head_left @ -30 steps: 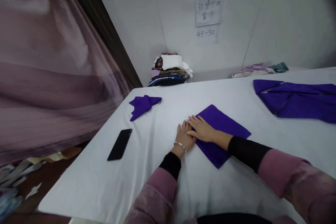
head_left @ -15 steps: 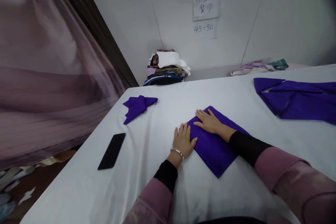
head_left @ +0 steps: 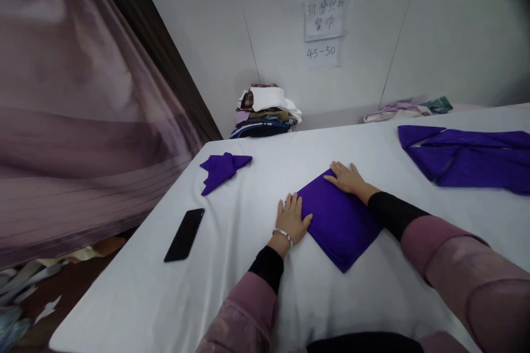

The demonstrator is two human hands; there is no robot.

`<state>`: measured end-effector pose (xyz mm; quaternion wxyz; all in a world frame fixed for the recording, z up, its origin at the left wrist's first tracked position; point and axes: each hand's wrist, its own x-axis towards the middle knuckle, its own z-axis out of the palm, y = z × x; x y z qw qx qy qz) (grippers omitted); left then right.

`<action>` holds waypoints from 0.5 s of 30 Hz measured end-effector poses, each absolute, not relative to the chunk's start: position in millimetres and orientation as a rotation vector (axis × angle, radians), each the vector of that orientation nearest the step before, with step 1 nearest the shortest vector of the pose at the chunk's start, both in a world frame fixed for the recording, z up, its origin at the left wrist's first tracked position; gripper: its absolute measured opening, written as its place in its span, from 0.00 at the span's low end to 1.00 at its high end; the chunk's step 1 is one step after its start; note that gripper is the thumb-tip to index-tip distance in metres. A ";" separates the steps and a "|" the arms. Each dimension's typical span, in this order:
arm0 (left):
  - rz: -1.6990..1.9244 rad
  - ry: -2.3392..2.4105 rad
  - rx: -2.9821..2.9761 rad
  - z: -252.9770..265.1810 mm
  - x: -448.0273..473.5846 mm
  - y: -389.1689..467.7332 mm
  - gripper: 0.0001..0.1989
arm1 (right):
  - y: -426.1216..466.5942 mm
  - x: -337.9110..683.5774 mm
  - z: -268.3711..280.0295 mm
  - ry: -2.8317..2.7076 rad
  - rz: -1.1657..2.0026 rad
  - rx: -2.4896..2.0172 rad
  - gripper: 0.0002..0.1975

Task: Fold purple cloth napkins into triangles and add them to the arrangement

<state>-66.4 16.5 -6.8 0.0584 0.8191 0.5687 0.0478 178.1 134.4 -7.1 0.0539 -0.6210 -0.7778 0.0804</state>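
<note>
A purple napkin (head_left: 337, 220) lies flat on the white-covered table, folded into a square with one corner pointing at me. On its left corner rests my left hand (head_left: 293, 219), palm down with the fingers stretched out and a silver bracelet at the wrist. My right hand (head_left: 346, 178) lies flat across the far corner, fingers extended and covering that part of the cloth. Neither hand grasps anything. To the left sits a second purple napkin (head_left: 223, 168), folded into a pointed shape.
A black phone (head_left: 184, 235) lies on the table (head_left: 136, 292) at left. More purple cloths (head_left: 476, 160) are spread at the right. Behind the far edge are a pile of folded clothes (head_left: 267, 113) and a wall with paper signs (head_left: 324, 16). A curtain (head_left: 95, 121) hangs at left.
My right hand has slid over the napkin toward its far corner, away and to the right. My left hand stays on the left corner. The view has shifted slightly.
</note>
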 end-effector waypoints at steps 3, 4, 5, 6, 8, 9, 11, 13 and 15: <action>0.142 1.726 2.478 -7.3 -66.1 17.6 0.32 | 120.8 176.9 0.6 -2.295 0.189 -1.932 0.37; 0.141 1.729 2.479 -7.7 -66.2 18.0 0.32 | 110.2 172.6 2.1 -2.308 0.158 -1.875 0.37; 0.137 1.731 2.480 -8.2 -66.3 18.5 0.33 | 96.6 166.3 2.6 -2.344 0.133 -1.780 0.38; 0.134 1.734 2.483 -8.7 -66.4 19.0 0.33 | 80.7 158.5 2.2 -2.396 0.125 -1.662 0.38; 0.127 1.733 2.493 -9.3 -66.9 19.7 0.33 | 46.4 141.8 -0.9 -2.518 0.183 -1.413 0.38; 0.125 1.730 2.498 -9.4 -67.1 20.0 0.33 | 30.6 134.9 -3.1 -2.576 0.229 -1.308 0.37; 0.116 1.727 2.500 -9.0 -67.5 20.3 0.33 | 7.1 129.8 -7.1 -2.649 0.309 -1.196 0.37; 0.107 1.725 2.494 -8.3 -67.8 21.1 0.32 | -2.7 140.7 -10.1 -2.639 0.348 -1.253 0.37; 0.101 1.723 2.484 -7.8 -68.2 22.8 0.32 | -1.3 167.9 -12.2 -2.549 0.351 -1.413 0.36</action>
